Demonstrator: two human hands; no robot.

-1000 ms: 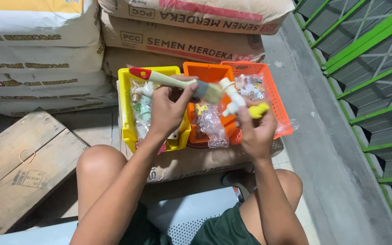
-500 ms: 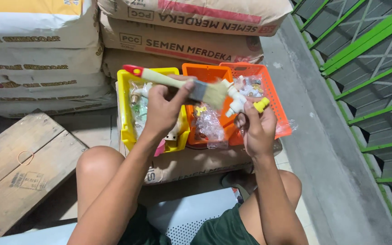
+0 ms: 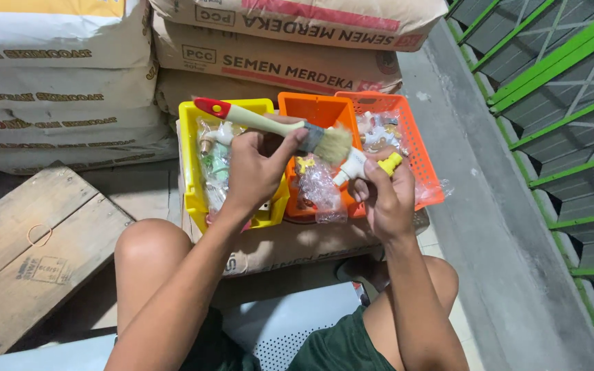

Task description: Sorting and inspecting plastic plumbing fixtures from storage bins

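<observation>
My left hand [image 3: 257,168] grips a paintbrush [image 3: 269,126] with a pale wooden handle, a red tip and light bristles. The bristles rest against a white plastic tap [image 3: 353,165] with a yellow lever, which my right hand [image 3: 386,199] holds up. Both hands hover over three small baskets: a yellow basket [image 3: 190,161], an orange basket [image 3: 314,110] and an orange-red mesh basket [image 3: 417,148]. The baskets hold several fittings in clear plastic bags [image 3: 317,189].
Stacked cement sacks [image 3: 276,62] rise behind the baskets, with paler sacks [image 3: 49,89] at left. The baskets sit on a sack lying flat. A wooden crate [image 3: 32,254] lies at lower left. A grey concrete ledge [image 3: 489,227] and green railing [image 3: 565,137] run along the right.
My hands have drawn slightly nearer to me. The brush has swept across the tap, its bristles now lying on the tap's body.
</observation>
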